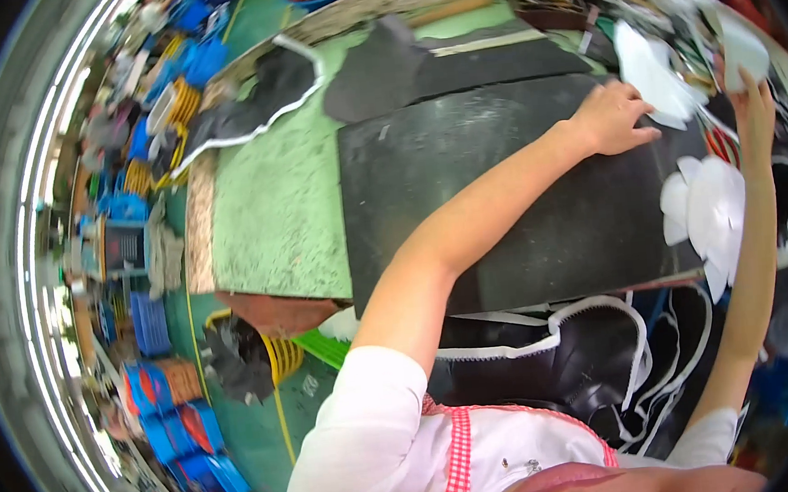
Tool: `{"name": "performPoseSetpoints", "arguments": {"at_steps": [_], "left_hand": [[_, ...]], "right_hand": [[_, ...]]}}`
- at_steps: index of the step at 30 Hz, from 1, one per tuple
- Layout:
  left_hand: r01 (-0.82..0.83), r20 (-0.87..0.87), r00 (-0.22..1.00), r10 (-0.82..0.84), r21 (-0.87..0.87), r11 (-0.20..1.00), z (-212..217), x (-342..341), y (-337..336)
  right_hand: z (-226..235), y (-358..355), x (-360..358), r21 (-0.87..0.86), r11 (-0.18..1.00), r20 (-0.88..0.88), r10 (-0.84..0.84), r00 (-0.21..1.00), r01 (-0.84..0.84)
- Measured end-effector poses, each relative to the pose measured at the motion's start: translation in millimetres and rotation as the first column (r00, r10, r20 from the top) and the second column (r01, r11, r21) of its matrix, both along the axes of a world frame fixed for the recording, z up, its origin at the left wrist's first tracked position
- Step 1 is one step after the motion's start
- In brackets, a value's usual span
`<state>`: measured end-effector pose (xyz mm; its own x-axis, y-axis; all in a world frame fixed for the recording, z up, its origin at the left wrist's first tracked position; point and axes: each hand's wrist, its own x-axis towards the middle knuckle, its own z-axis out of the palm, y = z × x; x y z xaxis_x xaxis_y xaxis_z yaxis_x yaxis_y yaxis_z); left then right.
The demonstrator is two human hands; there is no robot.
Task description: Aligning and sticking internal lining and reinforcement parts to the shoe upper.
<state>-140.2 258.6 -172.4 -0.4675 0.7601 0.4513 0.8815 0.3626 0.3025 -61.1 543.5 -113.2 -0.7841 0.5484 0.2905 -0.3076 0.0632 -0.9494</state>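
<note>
Black matting (523, 240) partly covers the green bench (275, 209). From afar, I see the right hand (754, 111) pinching a white piece (746, 56), far right; the left hand (613, 118), loosely open, hovers beside a white sheet (651, 73), contact unclear. Probably a picking-up step, calling for a clean lift.

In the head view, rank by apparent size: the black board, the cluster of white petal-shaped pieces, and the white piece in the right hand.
1. Black board, clearly largest.
2. Cluster of white petal-shaped pieces.
3. White piece in the right hand, smallest.
</note>
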Motion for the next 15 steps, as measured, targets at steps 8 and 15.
{"name": "performPoseSetpoints", "arguments": {"at_steps": [8, 15], "left_hand": [[-0.298, 0.008, 0.953, 0.304, 0.212, 0.931, 47, -98, -276], [-0.801, -0.106, 0.596, 0.796, -0.143, 0.581, -17, -153, -453]], "right_hand": [[3, -118, 74, -0.271, 0.929, 0.324, 0.334, 0.885, -0.252], [21, -177, 68, 0.193, 0.903, 0.503, 0.244, 0.829, -0.383]]}}
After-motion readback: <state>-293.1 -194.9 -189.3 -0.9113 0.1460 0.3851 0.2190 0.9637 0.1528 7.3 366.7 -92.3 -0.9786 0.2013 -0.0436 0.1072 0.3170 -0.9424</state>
